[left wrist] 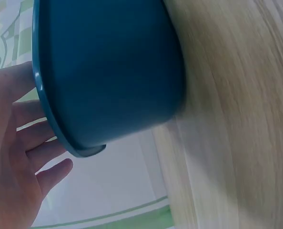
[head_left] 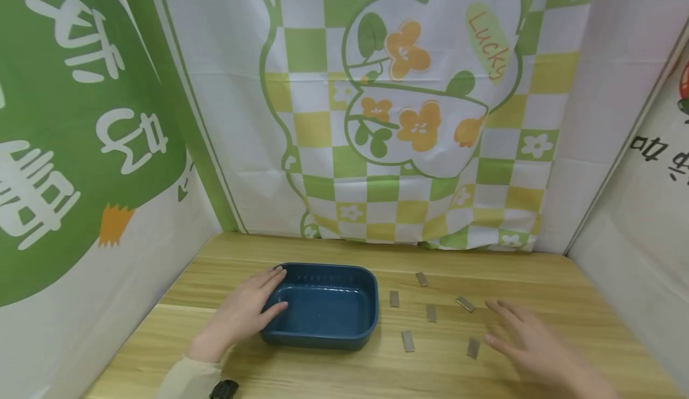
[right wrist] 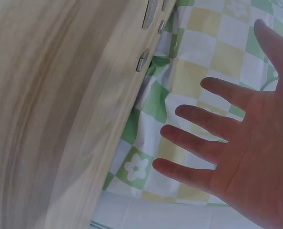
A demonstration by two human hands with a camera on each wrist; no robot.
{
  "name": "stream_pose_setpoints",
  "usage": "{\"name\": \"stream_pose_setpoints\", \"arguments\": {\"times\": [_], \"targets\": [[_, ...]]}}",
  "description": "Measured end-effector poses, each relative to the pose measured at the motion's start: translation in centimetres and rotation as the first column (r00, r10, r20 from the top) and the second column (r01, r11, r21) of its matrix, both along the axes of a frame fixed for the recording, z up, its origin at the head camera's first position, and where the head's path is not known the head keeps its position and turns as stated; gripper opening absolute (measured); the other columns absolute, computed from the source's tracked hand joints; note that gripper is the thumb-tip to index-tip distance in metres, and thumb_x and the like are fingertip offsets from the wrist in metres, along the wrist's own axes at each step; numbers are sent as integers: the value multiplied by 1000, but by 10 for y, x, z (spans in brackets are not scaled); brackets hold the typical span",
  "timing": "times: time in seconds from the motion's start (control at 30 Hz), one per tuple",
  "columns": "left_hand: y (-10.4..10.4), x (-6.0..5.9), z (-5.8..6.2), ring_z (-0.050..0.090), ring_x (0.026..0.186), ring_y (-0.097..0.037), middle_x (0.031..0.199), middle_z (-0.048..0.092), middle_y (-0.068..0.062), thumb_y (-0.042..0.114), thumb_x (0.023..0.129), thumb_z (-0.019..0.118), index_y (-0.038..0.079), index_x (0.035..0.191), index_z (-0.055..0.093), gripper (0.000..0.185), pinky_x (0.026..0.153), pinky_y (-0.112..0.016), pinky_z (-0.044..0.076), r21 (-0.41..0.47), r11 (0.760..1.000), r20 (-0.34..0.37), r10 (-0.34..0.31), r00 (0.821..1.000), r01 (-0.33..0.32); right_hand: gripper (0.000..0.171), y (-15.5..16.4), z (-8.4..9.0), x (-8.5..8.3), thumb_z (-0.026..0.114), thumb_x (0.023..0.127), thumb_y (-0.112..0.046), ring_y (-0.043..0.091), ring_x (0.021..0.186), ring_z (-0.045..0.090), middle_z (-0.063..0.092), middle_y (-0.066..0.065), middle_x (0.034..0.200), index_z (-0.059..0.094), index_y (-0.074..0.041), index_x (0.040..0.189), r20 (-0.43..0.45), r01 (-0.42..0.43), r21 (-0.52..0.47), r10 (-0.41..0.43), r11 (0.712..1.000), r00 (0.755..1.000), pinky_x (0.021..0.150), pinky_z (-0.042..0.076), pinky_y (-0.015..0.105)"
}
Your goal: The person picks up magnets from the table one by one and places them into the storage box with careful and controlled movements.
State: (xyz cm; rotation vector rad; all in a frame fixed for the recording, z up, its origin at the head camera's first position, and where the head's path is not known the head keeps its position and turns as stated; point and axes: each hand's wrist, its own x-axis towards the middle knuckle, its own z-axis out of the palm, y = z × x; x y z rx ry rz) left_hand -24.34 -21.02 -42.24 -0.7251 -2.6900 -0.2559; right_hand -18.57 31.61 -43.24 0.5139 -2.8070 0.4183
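Observation:
A dark blue plastic tray [head_left: 323, 339] sits on the wooden table [head_left: 323, 375], nothing inside it. My left hand [head_left: 244, 312] rests against the tray's left rim with straight fingers; the left wrist view shows the tray's wall [left wrist: 108, 67] close beside those fingers [left wrist: 32, 138]. Several small flat metal plates lie scattered right of the tray, among them one [head_left: 408, 340], another [head_left: 473, 347] and a third [head_left: 465, 303]. My right hand [head_left: 524, 336] hovers open just right of the plates, fingers spread [right wrist: 203, 143], holding nothing. Three plates [right wrist: 142, 59] show in the right wrist view.
Printed cloth walls enclose the table: a green and yellow checked flower cloth [head_left: 409, 118] at the back, a green banner [head_left: 70, 136] on the left, a white panel [head_left: 640, 219] on the right. Bare wood lies in front of the tray.

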Motion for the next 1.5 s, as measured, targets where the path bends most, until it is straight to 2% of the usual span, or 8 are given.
{"name": "stream_pose_setpoints", "arguments": {"times": [0.27,0.53,0.9,1.3,1.5], "targets": [[-6,0,-1,47,128,-38,140,49,-19,38,89,65,-1,136,48,63,103,-52,41,-18,1000,-15,6,1000,-7,63,0,0,-1,61,88,-48,48,117,50,50,26,133,48,-11,137,32,9,6,-9,1000,999,84,42,71],[-12,-2,-4,50,124,-39,136,52,-21,35,88,66,-2,135,49,62,101,-52,43,-24,999,-16,31,999,-32,59,-1,-3,-2,62,89,-44,44,116,53,55,22,129,51,-7,134,30,-15,-4,15,1000,999,90,43,65],[-18,-1,-7,52,122,-39,135,53,-21,31,88,67,-1,134,50,59,100,-52,44,1,997,0,76,997,-76,59,1,-5,-5,59,90,-47,42,114,54,57,21,127,51,-8,134,73,-8,-18,10,1000,997,89,44,64],[-25,-1,-9,56,117,-38,130,56,-23,27,86,69,-6,130,52,57,95,-50,48,25,995,-20,97,995,-96,59,5,-9,-11,58,91,-46,42,115,53,56,20,129,50,-7,135,100,-15,-35,19,999,995,90,44,64],[-27,-1,-11,58,114,-39,128,57,-24,29,86,69,-5,132,51,59,94,-51,49,36,993,-4,114,994,-113,59,7,-9,-14,57,92,-47,44,117,52,55,21,130,50,-8,135,134,-10,-49,16,999,991,91,42,65]]}}
